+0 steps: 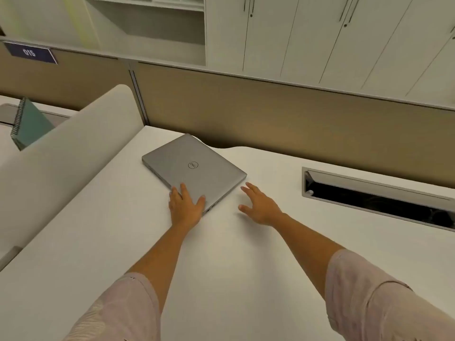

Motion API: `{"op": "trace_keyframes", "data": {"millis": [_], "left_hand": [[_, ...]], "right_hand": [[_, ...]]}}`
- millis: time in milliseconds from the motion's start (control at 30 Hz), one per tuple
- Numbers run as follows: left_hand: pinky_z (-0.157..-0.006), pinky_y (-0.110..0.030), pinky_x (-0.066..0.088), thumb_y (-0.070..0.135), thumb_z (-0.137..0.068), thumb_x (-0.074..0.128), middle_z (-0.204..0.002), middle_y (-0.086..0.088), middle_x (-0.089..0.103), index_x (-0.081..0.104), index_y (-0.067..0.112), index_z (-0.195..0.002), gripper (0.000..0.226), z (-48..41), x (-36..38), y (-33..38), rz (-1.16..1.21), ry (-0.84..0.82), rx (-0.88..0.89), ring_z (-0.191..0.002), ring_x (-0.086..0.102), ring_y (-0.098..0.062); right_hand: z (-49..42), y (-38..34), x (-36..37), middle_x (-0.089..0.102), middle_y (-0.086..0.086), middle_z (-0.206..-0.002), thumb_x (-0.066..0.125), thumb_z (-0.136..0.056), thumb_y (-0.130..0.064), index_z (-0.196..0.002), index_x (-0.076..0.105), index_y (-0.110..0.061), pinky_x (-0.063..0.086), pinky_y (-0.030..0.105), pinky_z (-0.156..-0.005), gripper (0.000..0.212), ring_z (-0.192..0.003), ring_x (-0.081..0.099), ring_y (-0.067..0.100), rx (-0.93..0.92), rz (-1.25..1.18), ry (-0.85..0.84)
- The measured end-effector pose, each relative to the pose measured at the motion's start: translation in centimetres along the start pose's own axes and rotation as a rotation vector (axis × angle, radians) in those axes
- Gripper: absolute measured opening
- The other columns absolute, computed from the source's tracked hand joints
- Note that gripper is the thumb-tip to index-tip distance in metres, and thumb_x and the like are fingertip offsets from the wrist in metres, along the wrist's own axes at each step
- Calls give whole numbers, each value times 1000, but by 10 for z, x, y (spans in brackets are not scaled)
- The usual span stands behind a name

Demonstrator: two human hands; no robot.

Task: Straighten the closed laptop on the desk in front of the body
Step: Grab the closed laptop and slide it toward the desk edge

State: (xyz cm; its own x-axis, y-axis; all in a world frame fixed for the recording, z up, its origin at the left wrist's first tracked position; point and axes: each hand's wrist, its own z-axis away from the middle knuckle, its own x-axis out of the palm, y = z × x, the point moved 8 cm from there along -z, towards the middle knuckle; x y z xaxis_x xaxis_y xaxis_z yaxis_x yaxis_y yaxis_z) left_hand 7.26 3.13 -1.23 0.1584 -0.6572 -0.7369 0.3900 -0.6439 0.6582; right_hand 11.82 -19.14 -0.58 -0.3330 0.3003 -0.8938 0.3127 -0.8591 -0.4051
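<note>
On the desk (221, 254), far left of centre, the closed laptop (194, 168) lies skewed, not yet squared. Left hand (186, 205) rests on its near corner, fingers spread. Right hand (258, 205) hovers just right, fingers apart, holding nothing. Straightening seems barely begun.
</note>
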Motion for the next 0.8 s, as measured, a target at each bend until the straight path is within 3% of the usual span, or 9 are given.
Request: {"op": "trace_keyframes", "data": {"millis": [167, 333, 467, 567, 700, 800], "left_hand": [[-117, -44, 16, 44, -91, 59, -160, -11, -14, 3, 20, -154, 88, -16, 11, 1, 252, 1, -162, -147, 0, -31], [-116, -45, 16, 38, -87, 66, -161, -9, -13, 1, 16, -154, 96, -24, 17, 2, 450, 71, -308, -147, 0, -29], [-114, -45, 21, 38, -86, 65, -161, -10, -10, -1, 15, -153, 97, -29, 22, 2, 552, 91, -466, -147, 6, -26], [-112, -47, 26, 39, -85, 65, -161, -11, -1, 1, 16, -153, 96, -34, 20, 3, 582, 110, -540, -144, 14, -28], [-98, -44, 37, 39, -83, 66, -150, -14, 25, 18, 17, -149, 84, -38, 8, 1, 695, 197, -684, -132, 35, -31], [-101, -45, 37, 37, -82, 68, -146, -16, 28, 25, 14, -143, 78, -41, 0, -6, 770, 236, -777, -129, 35, -34]], "right_hand": [[-33, -2, -9, 8, -1, -164, 54, -97, -40, -153, 22, -21, 34, 41, -112, 67, -142, 33, 23, 0, -41, 41], [-58, 3, -6, 3, 6, -164, 56, -97, -38, -155, 14, -16, 22, 39, -117, 75, -149, 15, 25, 67, -271, 75], [-69, 8, 1, 4, 10, -164, 55, -96, -42, -155, 9, -15, 17, 42, -119, 79, -149, 13, 29, 92, -301, 72], [-78, 16, -1, 19, 11, -161, 57, -96, -40, -154, 15, -11, 22, 40, -117, 77, -146, 23, 29, 122, -400, 97], [-82, 22, -5, 33, 10, -155, 60, -95, -36, -151, 25, -11, 29, 37, -112, 71, -139, 35, 28, 182, -565, 137], [-82, 26, -8, 42, 10, -149, 60, -95, -33, -149, 33, -10, 34, 37, -110, 64, -133, 43, 28, 221, -621, 174]]}}
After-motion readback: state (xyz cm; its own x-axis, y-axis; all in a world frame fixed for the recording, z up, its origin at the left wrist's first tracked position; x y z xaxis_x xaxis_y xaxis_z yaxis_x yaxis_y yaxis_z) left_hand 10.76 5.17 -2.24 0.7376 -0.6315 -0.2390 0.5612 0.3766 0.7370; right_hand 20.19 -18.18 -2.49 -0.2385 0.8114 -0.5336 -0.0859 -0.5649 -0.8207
